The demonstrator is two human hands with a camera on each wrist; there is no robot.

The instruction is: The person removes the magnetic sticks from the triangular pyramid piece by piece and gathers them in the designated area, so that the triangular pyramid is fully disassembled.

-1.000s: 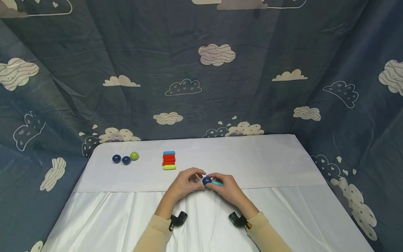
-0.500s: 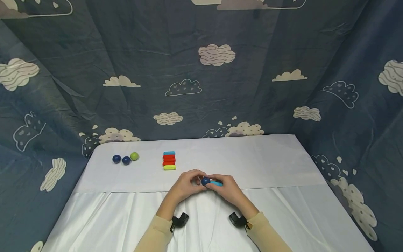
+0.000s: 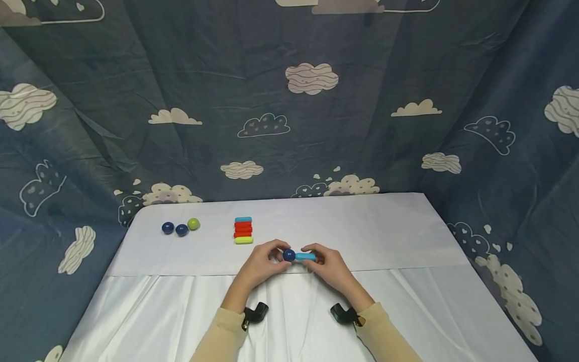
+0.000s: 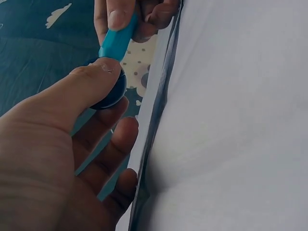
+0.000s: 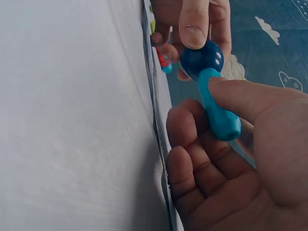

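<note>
My left hand point(image 3: 264, 261) pinches a dark blue ball point(image 3: 289, 255) between thumb and fingers. A light blue rod point(image 3: 305, 256) meets the ball end-on, and my right hand point(image 3: 333, 267) grips that rod near its other end. In the right wrist view the rod point(image 5: 220, 118) lies between the right thumb and fingers, its tip against the ball point(image 5: 198, 61). From the left wrist, the left thumb covers part of the ball point(image 4: 115, 96) and hides where the rod point(image 4: 117, 43) meets it.
Two dark blue balls point(image 3: 168, 228) and a green ball point(image 3: 193, 223) sit at the table's back left. Nearer the middle is a row of short rods point(image 3: 243, 227) in light blue, red and yellow-green. White cloth point(image 3: 362, 226) covers the table; a cloud-patterned curtain point(image 3: 357, 141) hangs behind.
Ball and rod have shifted left and slightly away from me. The hands stand a little farther apart, and more of the light blue rod shows between them.
</note>
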